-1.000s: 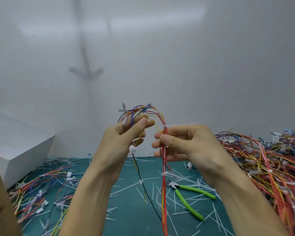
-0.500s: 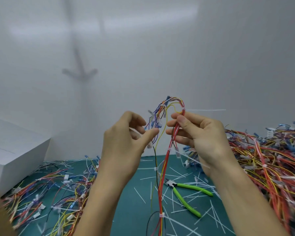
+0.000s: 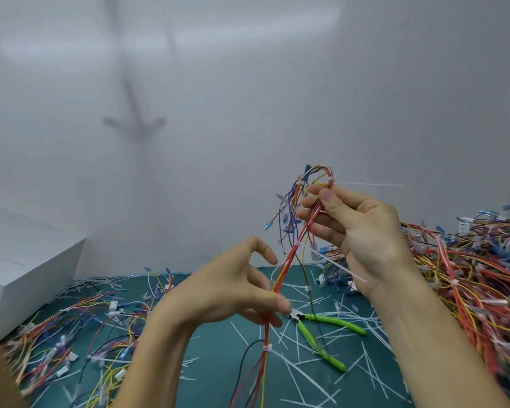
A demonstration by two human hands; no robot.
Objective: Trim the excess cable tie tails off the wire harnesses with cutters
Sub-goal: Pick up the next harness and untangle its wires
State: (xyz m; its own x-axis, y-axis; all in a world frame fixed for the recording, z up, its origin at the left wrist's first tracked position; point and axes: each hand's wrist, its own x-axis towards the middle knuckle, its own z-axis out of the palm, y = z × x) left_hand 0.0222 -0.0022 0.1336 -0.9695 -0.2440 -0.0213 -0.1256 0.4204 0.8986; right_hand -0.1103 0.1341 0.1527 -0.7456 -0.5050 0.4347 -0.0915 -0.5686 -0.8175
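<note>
A wire harness [image 3: 289, 260] of red, yellow and blue wires hangs in front of me above the green mat [image 3: 218, 354]. My right hand [image 3: 357, 231] pinches its upper looped end between thumb and fingers. My left hand [image 3: 233, 290] grips the red strands lower down with thumb and fingertips. White cable ties sit on the bundle; one long uncut tail [image 3: 374, 184] sticks out to the right at the top, another tail [image 3: 340, 267] slants below my right hand. The green-handled cutters [image 3: 324, 334] lie on the mat, handles spread, in neither hand.
A big heap of harnesses [image 3: 477, 278] fills the right side. A smaller pile of harnesses [image 3: 80, 334] lies at the left. Cut white tie tails [image 3: 301, 375] litter the mat. A white box [image 3: 21, 260] stands at the far left, a white wall behind.
My left hand let go of the harness top, dropped lower and closed on the red strands. My right hand rose and shifted right with the looped end.
</note>
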